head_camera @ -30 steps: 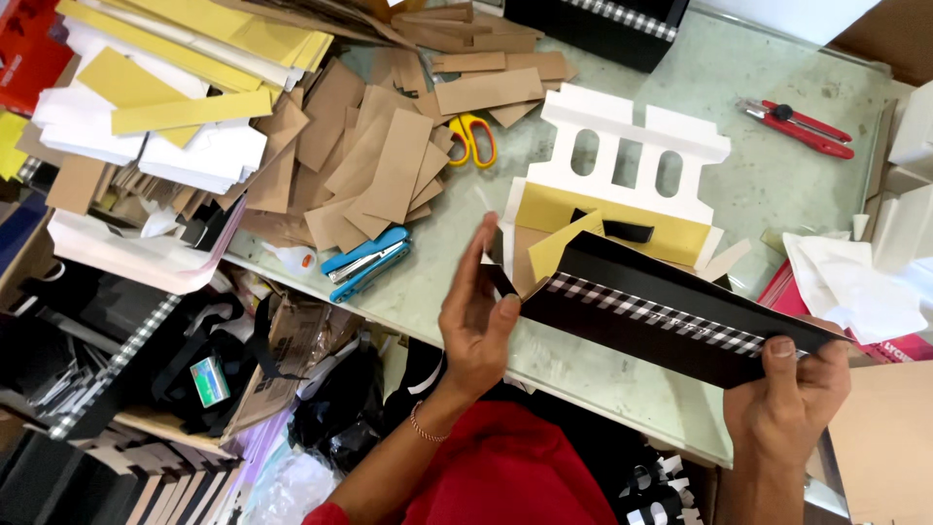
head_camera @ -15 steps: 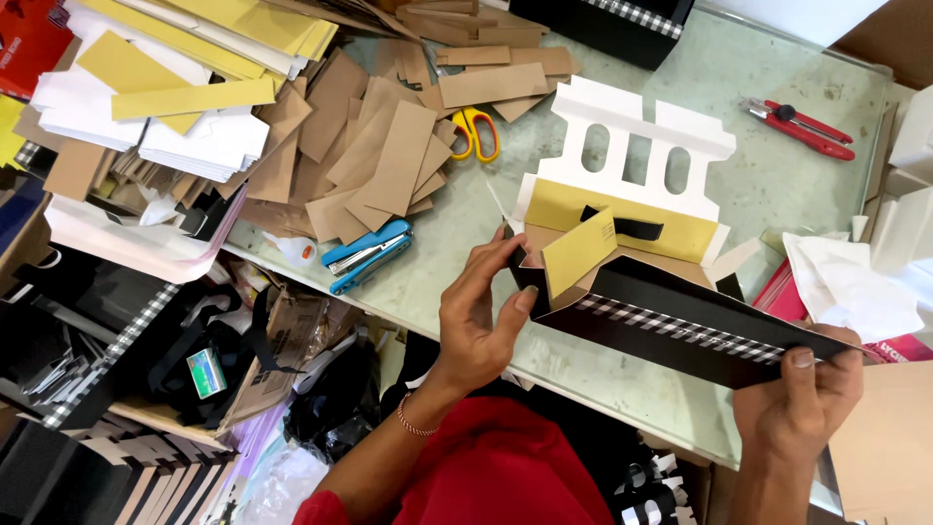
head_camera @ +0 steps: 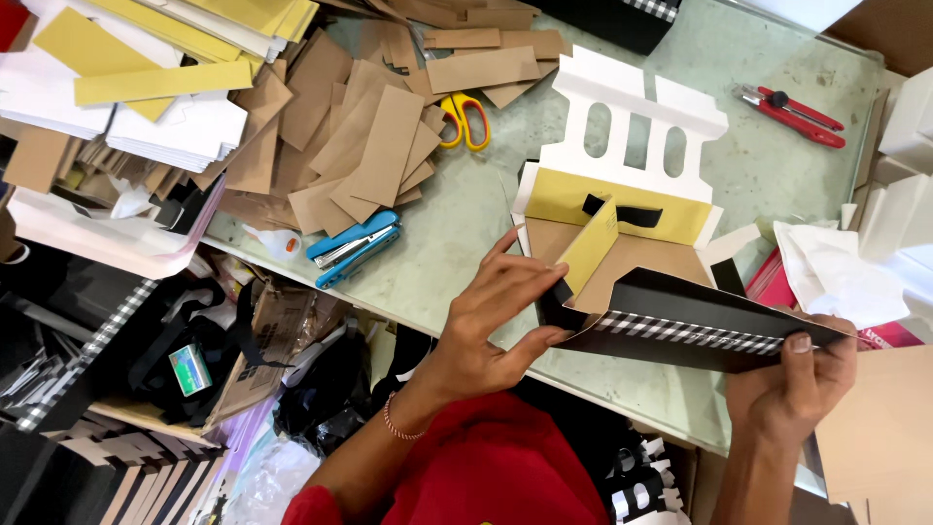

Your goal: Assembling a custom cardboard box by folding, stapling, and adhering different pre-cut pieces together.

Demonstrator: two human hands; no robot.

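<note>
Bright, even daylight-like lighting from above, with only soft, short shadows under the left hand [head_camera: 496, 326] and the folded black card [head_camera: 690, 326] on the pale green surface [head_camera: 768, 165]. Mild sheen on that surface, no harsh glare; white paper stacks [head_camera: 175, 136] near the upper left close to washed out. Sharp focus across the middle, slight wide-angle bending at the edges, darker and murkier in the clutter at lower left.
</note>
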